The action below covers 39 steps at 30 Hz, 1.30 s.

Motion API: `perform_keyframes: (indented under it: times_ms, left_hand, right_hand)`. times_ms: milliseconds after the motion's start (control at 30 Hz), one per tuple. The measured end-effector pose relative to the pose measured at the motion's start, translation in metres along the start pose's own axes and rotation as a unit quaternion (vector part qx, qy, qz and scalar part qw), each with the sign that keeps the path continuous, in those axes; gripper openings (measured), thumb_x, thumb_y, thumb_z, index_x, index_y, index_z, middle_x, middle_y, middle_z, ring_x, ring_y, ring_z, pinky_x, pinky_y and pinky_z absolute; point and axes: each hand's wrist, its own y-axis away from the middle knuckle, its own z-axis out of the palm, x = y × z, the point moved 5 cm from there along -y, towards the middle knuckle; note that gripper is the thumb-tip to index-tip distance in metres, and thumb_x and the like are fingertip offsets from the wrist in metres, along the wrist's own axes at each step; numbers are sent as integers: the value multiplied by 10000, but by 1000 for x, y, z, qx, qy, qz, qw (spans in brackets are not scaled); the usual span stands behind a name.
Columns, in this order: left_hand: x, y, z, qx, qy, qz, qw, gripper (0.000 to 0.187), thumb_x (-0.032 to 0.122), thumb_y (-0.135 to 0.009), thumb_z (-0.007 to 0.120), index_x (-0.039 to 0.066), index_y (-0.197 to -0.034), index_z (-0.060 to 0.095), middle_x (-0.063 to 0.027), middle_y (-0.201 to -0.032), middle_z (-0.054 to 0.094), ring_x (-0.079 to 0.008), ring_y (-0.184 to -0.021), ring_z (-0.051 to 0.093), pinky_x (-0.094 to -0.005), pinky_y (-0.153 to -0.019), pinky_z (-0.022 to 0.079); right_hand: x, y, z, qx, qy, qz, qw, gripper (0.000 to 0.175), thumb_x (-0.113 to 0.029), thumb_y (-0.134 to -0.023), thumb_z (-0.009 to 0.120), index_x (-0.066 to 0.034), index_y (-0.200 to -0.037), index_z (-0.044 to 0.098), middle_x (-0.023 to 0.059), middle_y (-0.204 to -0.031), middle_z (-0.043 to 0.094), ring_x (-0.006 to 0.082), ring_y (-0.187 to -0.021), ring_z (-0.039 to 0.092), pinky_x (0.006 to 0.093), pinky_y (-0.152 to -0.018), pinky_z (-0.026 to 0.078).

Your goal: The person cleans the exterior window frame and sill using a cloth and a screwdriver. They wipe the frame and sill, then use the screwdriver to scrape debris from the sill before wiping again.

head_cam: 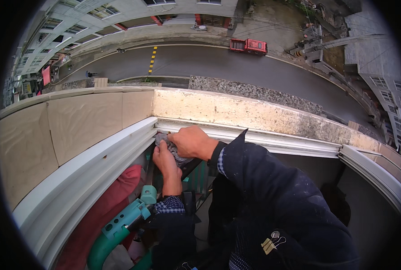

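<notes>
Both my hands are at the corner of a white window frame (274,143), where its side piece meets the sill track. A crumpled grey cloth (178,156) is bunched between them. My left hand (166,163) grips the cloth from below, thumb pointing up. From the right, my right hand (194,143) comes over the top with curled fingers and presses the cloth's upper end against the track. Part of the cloth is hidden behind the fingers.
Beyond the frame runs a stained outer ledge (227,106), with a street far below and a red truck (248,46). Beneath my arms stand a green-handled metal frame (119,221) and a red cloth (99,211). A binder clip (269,245) hangs on my dark jacket.
</notes>
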Motion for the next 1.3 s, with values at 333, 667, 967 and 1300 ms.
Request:
perform_keyframes:
  times_ms: [333,667,967,1300]
  left_hand:
    - [18,53,-8,12,-33,95,995,354,228,-1028,517,-78,-1200,562,-153,-1132,662,-195,-948,660,-348,-819,533]
    - [-10,19,0,-61,-35,15,997,329,234,-1039,519,-48,-1187,599,-111,-1100,676,-173,-918,649,-345,-782,522]
    - [15,54,-11,-21,-25,155,987,292,194,-1009,517,-60,-1130,594,-106,-1041,669,-159,-882,612,-330,-782,507]
    - [9,46,28,-94,-23,74,993,262,191,-1012,569,-47,-1106,626,-54,-987,665,-97,-851,594,-277,-740,494]
  right_hand:
    - [-6,52,-4,109,-64,-57,990,308,-198,-815,634,-135,-1116,607,181,-666,653,385,-613,668,508,-522,502]
    - [4,38,13,116,-58,34,991,241,-170,-785,655,-17,-967,619,183,-700,671,386,-672,684,501,-581,527]
    - [-10,60,1,127,-79,-32,988,391,-219,-885,583,-143,-1269,570,187,-721,666,393,-638,668,515,-555,509]
    - [1,68,-16,136,9,98,986,415,-188,-894,573,-127,-1305,579,201,-741,659,379,-649,665,492,-539,519]
